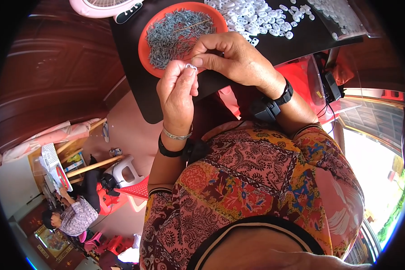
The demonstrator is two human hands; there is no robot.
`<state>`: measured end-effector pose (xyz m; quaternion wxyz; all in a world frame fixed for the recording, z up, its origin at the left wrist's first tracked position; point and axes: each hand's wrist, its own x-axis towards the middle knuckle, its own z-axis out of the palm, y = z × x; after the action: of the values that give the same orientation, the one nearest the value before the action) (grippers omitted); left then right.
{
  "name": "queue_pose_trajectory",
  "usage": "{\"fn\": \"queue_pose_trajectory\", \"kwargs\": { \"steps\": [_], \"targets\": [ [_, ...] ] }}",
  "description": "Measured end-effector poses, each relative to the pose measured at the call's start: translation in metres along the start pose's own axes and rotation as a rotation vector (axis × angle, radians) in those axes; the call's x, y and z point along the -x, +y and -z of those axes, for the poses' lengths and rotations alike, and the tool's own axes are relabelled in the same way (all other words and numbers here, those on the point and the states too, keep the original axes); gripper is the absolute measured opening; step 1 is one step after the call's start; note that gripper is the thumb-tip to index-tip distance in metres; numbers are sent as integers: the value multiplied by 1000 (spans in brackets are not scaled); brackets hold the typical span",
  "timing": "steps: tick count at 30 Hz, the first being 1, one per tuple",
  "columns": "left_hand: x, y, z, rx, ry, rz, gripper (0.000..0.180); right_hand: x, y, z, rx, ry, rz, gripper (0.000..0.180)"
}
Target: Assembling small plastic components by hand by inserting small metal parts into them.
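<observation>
My left hand (177, 94) is closed, with a small white oval plastic piece (191, 66) between thumb and forefinger. The piece appears to have two holes. Right beside it, the thumb and forefinger of my right hand (238, 58) are pinched together; whatever they grip is too small to make out. Both hands are over the near edge of an orange-red bowl (145, 47). Small grey, screw-like parts (175, 33) fill the bowl, and a thin tan stick (191, 27) lies across them. A heap of similar white oval pieces (252, 20) spreads to the right of the bowl.
A dark table (144, 96) carries everything. At its far right lies a clear plastic bag (339, 20) of white pieces; a pink-rimmed round object (101, 6) stands at the far left. Another person (78, 216) sits at lower left near a white stool (126, 173).
</observation>
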<state>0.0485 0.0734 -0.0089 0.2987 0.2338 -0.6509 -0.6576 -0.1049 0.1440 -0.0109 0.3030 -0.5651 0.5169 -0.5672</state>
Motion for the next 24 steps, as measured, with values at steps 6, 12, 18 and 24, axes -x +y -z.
{"fn": "queue_pose_trajectory", "kwargs": {
  "steps": [6, 12, 18, 24],
  "targets": [
    [-1, -1, -3, -42, 5, -8, 16, -1, 3, -1, -104, 6, -27, 11],
    [-1, 0, -5, -36, 5, -6, 18, 0, 2, 0, 43, 24, 15, 10],
    [-3, -4, -9, -16, 57, -36, 20, 2, -2, -1, 90, 94, 98, 7],
    [-9, 0, -17, 92, 24, 24, 14, 19, -9, 24, 240, 241, 187, 13]
  ]
}}
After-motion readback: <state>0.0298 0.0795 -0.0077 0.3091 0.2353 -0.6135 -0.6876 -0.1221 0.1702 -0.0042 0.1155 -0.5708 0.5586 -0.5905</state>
